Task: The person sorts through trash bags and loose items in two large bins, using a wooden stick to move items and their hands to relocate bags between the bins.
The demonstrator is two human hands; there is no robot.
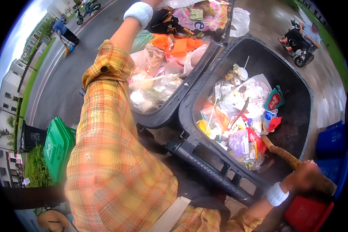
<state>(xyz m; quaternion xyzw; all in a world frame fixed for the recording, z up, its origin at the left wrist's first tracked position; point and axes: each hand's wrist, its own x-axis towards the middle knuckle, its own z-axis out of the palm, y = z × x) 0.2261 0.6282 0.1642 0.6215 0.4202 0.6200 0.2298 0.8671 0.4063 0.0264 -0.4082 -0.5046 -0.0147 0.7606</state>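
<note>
My left arm reaches to the top edge of the picture, where only a sliver of my left hand [154,2] shows beyond a pale wristband. Beside it is a dark open container [230,20] with flower-printed packaging and scraps inside; its kind and my grip on it are unclear. Low on the right, my right hand [303,174], blurred, grips a thick wooden stick [279,152]. The stick's far end meets mixed rubbish [243,116] in a grey wheeled bin [303,98]. Bagged waste [153,78] and orange scraps [181,46] fill the neighbouring bin [156,123].
A green lidded bin [58,148] stands at the left. Blue bins [332,150] and a red bin [307,211] are at the right. One person [65,30] sweeps the road; another [304,37] sits in a wheelchair. A scooter [84,11] is farther off.
</note>
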